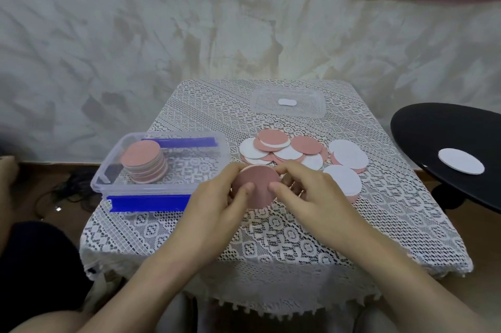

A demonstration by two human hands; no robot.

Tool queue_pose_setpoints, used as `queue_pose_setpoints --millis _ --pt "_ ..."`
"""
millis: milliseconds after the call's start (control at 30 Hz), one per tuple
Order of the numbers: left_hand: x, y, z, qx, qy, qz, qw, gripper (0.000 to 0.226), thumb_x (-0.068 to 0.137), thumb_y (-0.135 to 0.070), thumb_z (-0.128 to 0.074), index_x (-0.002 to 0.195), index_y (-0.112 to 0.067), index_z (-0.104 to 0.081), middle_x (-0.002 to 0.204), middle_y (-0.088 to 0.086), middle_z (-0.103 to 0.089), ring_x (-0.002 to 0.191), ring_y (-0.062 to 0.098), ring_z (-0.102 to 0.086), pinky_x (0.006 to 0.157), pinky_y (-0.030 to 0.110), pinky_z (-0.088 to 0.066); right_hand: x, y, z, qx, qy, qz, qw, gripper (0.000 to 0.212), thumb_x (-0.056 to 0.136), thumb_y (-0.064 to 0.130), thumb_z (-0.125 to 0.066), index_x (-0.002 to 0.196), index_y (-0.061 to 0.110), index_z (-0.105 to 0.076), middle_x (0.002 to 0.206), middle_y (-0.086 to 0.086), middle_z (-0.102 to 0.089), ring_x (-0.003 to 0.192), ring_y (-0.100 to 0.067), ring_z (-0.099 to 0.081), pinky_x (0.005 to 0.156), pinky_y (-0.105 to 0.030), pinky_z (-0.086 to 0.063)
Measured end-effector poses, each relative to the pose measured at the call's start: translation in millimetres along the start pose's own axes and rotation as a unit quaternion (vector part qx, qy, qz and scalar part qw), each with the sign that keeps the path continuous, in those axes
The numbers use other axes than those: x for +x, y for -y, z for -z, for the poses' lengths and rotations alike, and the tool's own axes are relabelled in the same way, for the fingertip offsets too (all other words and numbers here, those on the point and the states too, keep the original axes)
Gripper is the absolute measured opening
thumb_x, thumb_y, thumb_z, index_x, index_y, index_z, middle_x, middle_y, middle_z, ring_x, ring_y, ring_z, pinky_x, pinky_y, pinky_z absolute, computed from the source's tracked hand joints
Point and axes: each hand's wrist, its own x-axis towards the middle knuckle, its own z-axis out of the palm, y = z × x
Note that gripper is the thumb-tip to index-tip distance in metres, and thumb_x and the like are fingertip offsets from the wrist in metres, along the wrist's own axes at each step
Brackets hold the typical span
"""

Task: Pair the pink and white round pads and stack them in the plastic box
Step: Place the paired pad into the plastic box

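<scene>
Both hands hold one pink round pad [260, 183] just above the middle of the table, pink face up, with a white edge showing at its top. My left hand [217, 205] grips its left rim and my right hand [306, 197] pinches its right rim. Behind them lies a loose heap of pink and white pads [287, 149], with more white pads [348, 157] to the right. At the left stands the clear plastic box [108, 170] with blue clips, holding a stack of pads [145, 165] topped in pink.
The box's clear lid [311, 113] lies at the back of the lace-covered table [298, 237]. A black round stool [433, 137] at the right carries one white pad [461, 161]. A wall rises behind; cables lie on the floor at the left.
</scene>
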Motion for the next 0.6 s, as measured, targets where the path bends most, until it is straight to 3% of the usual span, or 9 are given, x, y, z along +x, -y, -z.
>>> queue_pose_setpoints --millis 167,267,367,433,500,600 --pt "-6 10 25 -0.009 -0.023 0.024 0.999 0.012 0.098 -0.033 -0.053 0.106 -0.038 -0.059 0.084 -0.005 -0.068 0.073 0.021 -0.063 0.068 0.050 -0.052 16 19 -14 0.027 0.035 0.011 0.999 0.007 0.098 0.035 -0.061 0.102 0.034 -0.066 0.084 0.011 -0.067 0.072 -0.010 -0.063 0.070 -0.038 -0.053" --pt "-8 19 43 -0.028 -0.037 0.044 0.998 0.013 0.098 -0.030 -0.054 0.107 -0.036 -0.061 0.085 -0.014 -0.068 0.071 0.013 -0.062 0.063 0.042 -0.051 28 33 -27 0.066 0.047 0.009 0.997 0.008 0.099 0.031 -0.061 0.100 0.037 -0.066 0.084 0.007 -0.067 0.065 -0.016 -0.062 0.067 -0.046 -0.055" --pt "-10 32 63 -0.034 -0.053 0.066 0.996 0.018 0.099 -0.021 -0.056 0.110 -0.034 -0.063 0.077 -0.023 -0.064 0.063 0.001 -0.055 0.060 0.026 -0.042 43 47 -42 0.086 0.058 0.004 0.995 0.011 0.098 0.029 -0.062 0.104 0.039 -0.063 0.085 0.008 -0.069 0.057 -0.010 -0.057 0.060 -0.043 -0.053" --pt "-13 39 76 -0.037 -0.059 0.078 0.994 0.019 0.099 -0.020 -0.056 0.110 -0.035 -0.063 0.075 -0.025 -0.063 0.060 0.000 -0.053 0.059 0.025 -0.041 52 55 -52 0.083 0.063 0.003 0.995 0.013 0.098 0.029 -0.062 0.107 0.038 -0.062 0.084 0.009 -0.071 0.056 -0.008 -0.056 0.059 -0.040 -0.051" --pt "-16 44 88 -0.031 -0.069 0.087 0.993 0.020 0.099 -0.021 -0.057 0.109 -0.038 -0.063 0.079 -0.022 -0.064 0.060 0.002 -0.054 0.056 0.027 -0.046 61 63 -62 0.077 0.068 0.002 0.995 0.012 0.098 0.028 -0.062 0.107 0.037 -0.063 0.083 0.009 -0.071 0.053 -0.004 -0.055 0.059 -0.035 -0.049" --pt "-18 53 110 0.002 -0.102 0.098 0.990 0.018 0.096 -0.022 -0.062 0.106 -0.036 -0.067 0.088 -0.017 -0.067 0.061 0.000 -0.055 0.055 0.016 -0.043 74 76 -75 0.075 0.076 -0.002 0.994 0.011 0.098 0.028 -0.063 0.104 0.036 -0.063 0.083 0.007 -0.071 0.050 -0.003 -0.053 0.060 -0.033 -0.048"
